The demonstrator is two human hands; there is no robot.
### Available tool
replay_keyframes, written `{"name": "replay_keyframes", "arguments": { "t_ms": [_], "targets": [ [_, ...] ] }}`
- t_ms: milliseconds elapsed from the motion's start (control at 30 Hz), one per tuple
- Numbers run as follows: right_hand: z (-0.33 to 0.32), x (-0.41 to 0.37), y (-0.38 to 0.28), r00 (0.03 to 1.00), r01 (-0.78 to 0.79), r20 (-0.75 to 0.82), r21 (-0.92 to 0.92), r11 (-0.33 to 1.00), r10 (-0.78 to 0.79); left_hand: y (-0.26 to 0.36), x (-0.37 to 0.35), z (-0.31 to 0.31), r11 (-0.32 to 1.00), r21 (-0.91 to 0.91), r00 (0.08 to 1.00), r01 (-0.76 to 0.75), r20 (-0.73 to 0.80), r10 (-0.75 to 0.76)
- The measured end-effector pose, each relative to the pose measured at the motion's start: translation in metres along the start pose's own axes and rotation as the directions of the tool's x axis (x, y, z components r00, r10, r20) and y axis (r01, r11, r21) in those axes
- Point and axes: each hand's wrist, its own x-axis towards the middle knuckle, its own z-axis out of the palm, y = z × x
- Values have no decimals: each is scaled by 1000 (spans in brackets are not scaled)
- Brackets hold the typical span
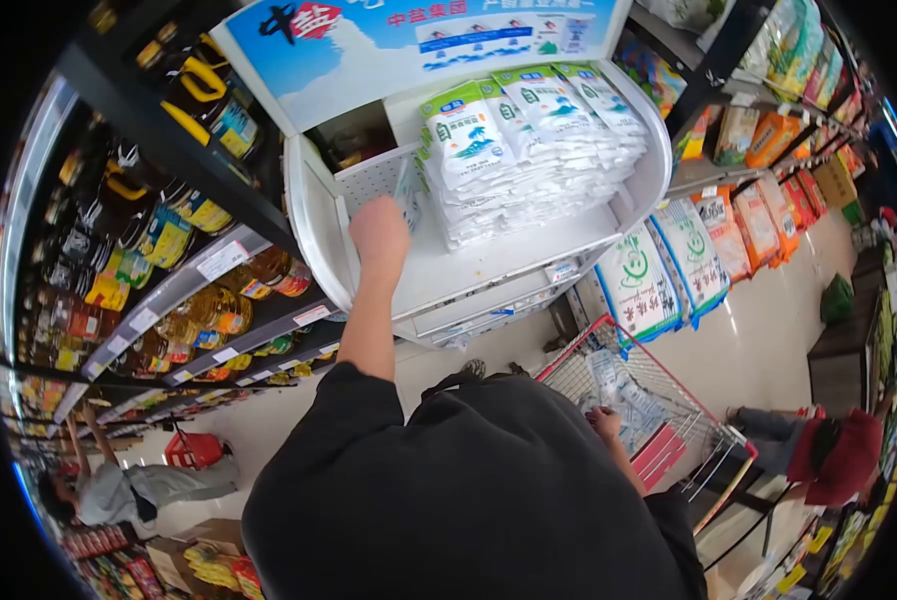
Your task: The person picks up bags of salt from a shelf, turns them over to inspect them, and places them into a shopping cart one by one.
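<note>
My left hand (380, 228) reaches into the left part of a white display stand (333, 250). Its fingers are curled, and a salt bag (407, 190) stands on edge against them, partly hidden by the hand. Just right of it, white-and-green salt bags (468, 140) lie in stacked, overlapping layers. Lower right, my right hand (603, 423) is closed at the side of a shopping cart (668, 385). Clear-wrapped white packs (618, 385) lie in the cart beside that hand. Whatever the right fingers grip is too small to make out.
Shelves of bottled cooking oil (208, 310) run along the left. Large rice sacks (640, 275) stand on the right, close to the cart. One person (153, 490) is at the lower left near a red basket (193, 448); another person (838, 455) is behind the cart.
</note>
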Motion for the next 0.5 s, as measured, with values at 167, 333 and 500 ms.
{"name": "replay_keyframes", "arguments": {
  "t_ms": [167,333,500],
  "targets": [
    [-14,-18,44,993,53,-110,109,993,-41,-16,-38,-58,991,-98,985,-90,135,103],
    [6,-68,-62,985,166,-37,-78,983,-169,17,-65,-142,841,-461,840,-283,304,449],
    [48,-210,-271,776,340,558,22,940,-294,111,-101,-135,704,-597,623,-385,394,675]
  ]
}}
